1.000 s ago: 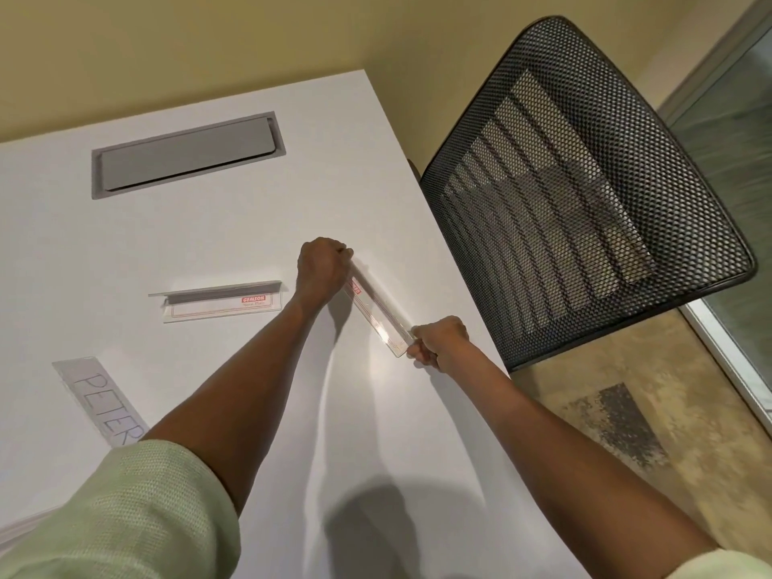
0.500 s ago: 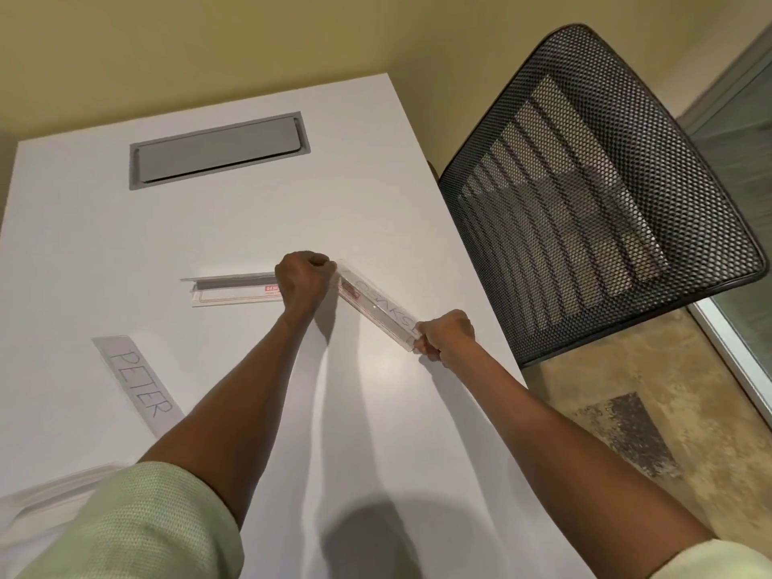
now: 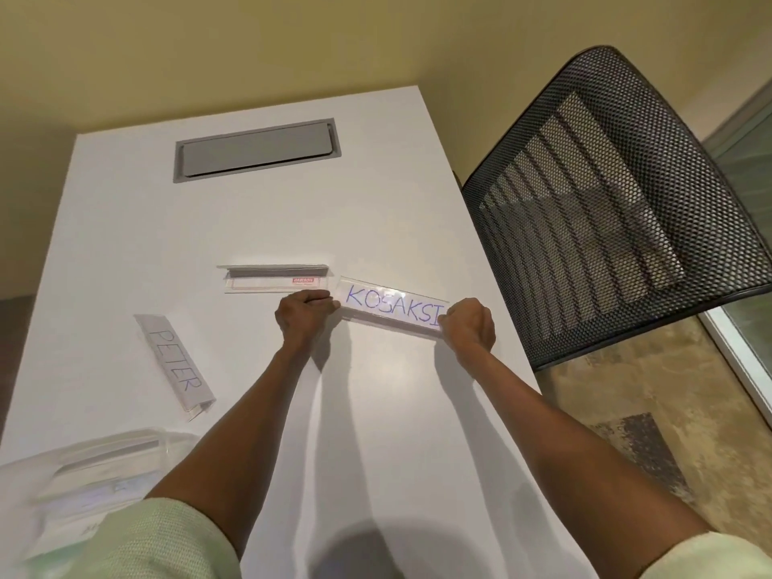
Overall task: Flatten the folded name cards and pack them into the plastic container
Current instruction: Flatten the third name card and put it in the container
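1. The KOSAKSI card is gripped at its ends by the left hand and the right hand, just above the table.
2. The plastic box is seen at the near left corner.

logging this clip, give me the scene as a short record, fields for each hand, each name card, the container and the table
left hand: grips left end of KOSAKSI card
right hand: grips its right end
KOSAKSI card: held between both hands, name facing camera
PETER card: folded, on the table, left of the arms
blank card: folded, behind left hand
plastic container: near left corner, clear, contents blurred
table: white, grey hatch at far end
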Tool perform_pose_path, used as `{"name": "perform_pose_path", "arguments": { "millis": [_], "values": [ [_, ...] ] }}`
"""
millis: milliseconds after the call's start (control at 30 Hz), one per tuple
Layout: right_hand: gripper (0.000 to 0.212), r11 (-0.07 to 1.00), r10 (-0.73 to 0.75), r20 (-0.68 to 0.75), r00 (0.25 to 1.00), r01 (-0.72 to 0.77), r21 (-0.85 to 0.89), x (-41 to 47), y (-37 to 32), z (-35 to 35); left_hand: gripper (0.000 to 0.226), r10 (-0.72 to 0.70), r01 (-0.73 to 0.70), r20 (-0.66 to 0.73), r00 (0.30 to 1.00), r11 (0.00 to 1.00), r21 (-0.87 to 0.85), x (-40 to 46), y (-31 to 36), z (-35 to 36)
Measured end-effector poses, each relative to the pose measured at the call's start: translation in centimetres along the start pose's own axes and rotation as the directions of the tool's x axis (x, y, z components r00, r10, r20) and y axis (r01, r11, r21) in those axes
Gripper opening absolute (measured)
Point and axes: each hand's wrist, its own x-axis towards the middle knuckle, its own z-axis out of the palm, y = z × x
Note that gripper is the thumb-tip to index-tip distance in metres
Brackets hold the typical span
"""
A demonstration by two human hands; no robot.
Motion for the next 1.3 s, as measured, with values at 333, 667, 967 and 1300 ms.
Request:
{"name": "perform_pose_path", "arguments": {
  "millis": [333,667,967,1300],
  "values": [
    [0.026,0.970,-0.239,-0.082,0.968,0.243,0.034,-0.4,2.2,0.9,0.022,0.032,-0.047,0.066,0.997,0.969,0.243,-1.6,-2.7,-1.2],
    [0.021,0.939,-0.337,-0.085,0.938,0.341,0.040,-0.5,3.1,1.6,0.017,0.135,-0.130,0.000,0.991,0.950,0.285,-3.1,-4.7,-0.3],
    [0.014,0.936,-0.345,-0.038,0.938,0.347,0.060,-0.4,4.0,2.1,0.026,0.185,-0.201,0.080,0.979,0.923,0.328,-3.3,-5.2,-0.4],
    [0.026,0.868,-0.484,-0.163,0.860,0.495,0.039,-1.2,4.9,0.0,0.041,0.520,-0.490,0.092,0.849,0.712,0.503,-4.4,-4.7,-2.4]
  ]
}}
